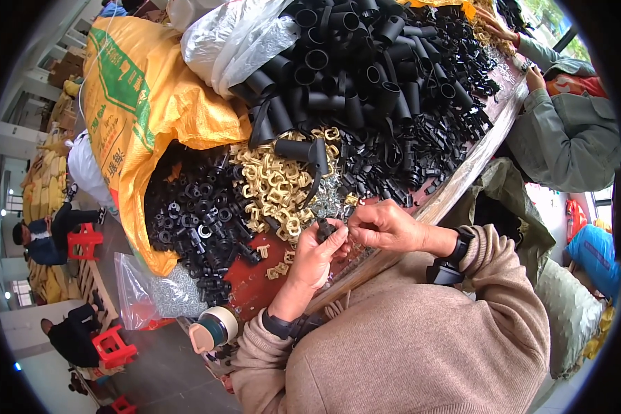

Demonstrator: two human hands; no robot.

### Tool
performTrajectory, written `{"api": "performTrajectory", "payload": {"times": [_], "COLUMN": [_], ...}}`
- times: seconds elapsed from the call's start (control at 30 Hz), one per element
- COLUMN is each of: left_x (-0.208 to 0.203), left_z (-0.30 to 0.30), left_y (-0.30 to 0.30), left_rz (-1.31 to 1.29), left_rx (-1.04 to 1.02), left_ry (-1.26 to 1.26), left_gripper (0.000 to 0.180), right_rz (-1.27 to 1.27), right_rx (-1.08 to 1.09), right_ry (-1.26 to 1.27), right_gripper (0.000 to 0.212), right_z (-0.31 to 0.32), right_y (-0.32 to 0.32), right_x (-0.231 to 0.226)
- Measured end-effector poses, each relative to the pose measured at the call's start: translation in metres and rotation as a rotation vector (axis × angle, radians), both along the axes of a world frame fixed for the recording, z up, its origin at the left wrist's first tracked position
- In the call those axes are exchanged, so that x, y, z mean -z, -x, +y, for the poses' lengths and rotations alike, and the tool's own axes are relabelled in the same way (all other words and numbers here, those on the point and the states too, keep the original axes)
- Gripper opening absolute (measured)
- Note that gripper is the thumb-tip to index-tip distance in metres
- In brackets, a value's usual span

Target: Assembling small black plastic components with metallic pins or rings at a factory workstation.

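Observation:
In front of my body, my left hand point(313, 261) is closed around a small black plastic part point(325, 228), thumb pressed along it. My right hand point(392, 229) is right beside it, thumb and forefinger pinched together; whatever they hold is too small or hidden to make out. Just beyond my hands lie a heap of beige plastic clips point(277, 181) and a patch of small shiny metal pieces point(330, 196). Left of these, black ring-ended fittings point(207, 221) spill from a yellow woven sack point(134, 90).
Black tubes point(345, 69) and small black pieces point(421, 155) cover the far table. A wooden edge strip point(455, 190) runs along my side. At left are a bag of screws point(176, 293) and a lidded cup point(215, 328). Another person's sleeve point(566, 138) is at far right.

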State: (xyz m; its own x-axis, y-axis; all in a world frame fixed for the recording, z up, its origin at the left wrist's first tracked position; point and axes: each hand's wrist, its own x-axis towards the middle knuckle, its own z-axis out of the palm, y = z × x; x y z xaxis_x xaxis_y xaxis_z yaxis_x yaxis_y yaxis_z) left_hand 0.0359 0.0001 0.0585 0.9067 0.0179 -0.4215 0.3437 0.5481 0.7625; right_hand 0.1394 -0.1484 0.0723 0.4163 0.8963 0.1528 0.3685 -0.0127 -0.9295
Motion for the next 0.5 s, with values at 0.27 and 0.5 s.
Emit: {"api": "performTrajectory", "payload": {"times": [0.27, 0.5], "left_x": [0.0065, 0.0038], "left_z": [0.0003, 0.0020], "left_y": [-0.0071, -0.0091], "left_rz": [0.023, 0.004], "left_rx": [-0.017, 0.034], "left_ry": [0.130, 0.364], "left_gripper": [0.010, 0.017], "right_rz": [-0.239, -0.191], "right_rx": [0.157, 0.157], "right_ry": [-0.123, -0.129], "right_gripper": [0.011, 0.013], "right_z": [0.0025, -0.0003], "right_y": [0.0015, -0.0006], "right_x": [0.0065, 0.0082]}}
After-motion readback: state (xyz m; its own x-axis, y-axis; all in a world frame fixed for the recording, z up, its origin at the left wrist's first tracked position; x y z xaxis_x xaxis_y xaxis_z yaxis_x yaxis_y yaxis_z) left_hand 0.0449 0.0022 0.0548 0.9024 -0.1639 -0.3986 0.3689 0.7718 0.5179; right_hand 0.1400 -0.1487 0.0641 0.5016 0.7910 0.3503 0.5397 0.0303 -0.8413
